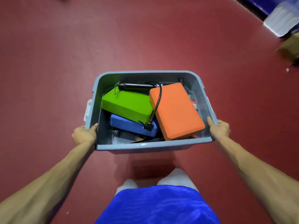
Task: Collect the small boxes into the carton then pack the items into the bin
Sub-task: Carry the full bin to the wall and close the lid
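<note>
holding a grey bin (153, 145) over the red floor (64, 62), out in front between both arms. left grip (85, 132) curled round the rim at the bin's near-left corner, thumb over the edge, fingers hidden underneath. right grip (220, 128) curled round the near-right corner the same way, thumb along the rim. inside, between the two grips: green block (127, 105) toward the far-left corner, orange block (176, 110) by the right wall, blue block (132, 126) under the green, black pump (137, 86) with its hose draped across.

Grey bin (153, 145) with blocks (176, 110), perhaps foam
</note>
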{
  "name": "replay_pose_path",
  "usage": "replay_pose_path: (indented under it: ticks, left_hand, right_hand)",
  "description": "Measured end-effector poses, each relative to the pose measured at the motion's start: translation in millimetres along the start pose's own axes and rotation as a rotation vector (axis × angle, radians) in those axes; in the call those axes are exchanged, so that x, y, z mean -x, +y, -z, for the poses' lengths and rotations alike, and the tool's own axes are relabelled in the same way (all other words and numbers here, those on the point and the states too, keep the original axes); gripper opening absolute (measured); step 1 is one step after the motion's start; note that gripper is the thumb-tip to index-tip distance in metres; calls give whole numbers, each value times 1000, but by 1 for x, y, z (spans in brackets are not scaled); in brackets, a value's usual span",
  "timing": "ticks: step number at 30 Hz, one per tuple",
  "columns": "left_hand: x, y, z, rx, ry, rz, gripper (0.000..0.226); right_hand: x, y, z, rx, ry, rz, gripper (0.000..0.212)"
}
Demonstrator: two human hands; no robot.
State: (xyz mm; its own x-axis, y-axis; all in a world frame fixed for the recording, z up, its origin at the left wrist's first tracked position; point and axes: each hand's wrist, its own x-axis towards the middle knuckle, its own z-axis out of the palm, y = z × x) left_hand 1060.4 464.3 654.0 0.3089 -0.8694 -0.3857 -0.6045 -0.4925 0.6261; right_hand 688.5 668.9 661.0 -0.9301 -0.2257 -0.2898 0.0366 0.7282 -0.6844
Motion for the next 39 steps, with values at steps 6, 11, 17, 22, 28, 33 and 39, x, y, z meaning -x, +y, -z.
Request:
replay_pose_path:
  ticks: [6,11,17,22,28,33,39]
  left_hand:
    - [-21,123,-43,-5,-26,-119,41]
    - [-40,238,-126,-69,-42,-179,40]
    - [-56,389,-231,-139,-48,-199,42]
    - [-75,494,-299,-152,-45,-198,48]
    - [-133,629,-382,-69,-66,-248,50]
    - [-210,754,-464,-57,-75,-280,57]
    - [-262,929,-548,-49,-92,-383,57]
  right_hand:
    - [-71,-39,13,-70,71,-62,31]
    - [-188,-78,16,-102,71,-136,44]
    - [-340,-144,34,-83,81,-176,42]
    - [-457,-215,52,-34,120,-112,40]
    - [-592,-305,39,-26,175,-74,48]
    - [-716,-388,3,-27,202,-55,48]
    - [-848,-486,-1,-88,279,-66,53]
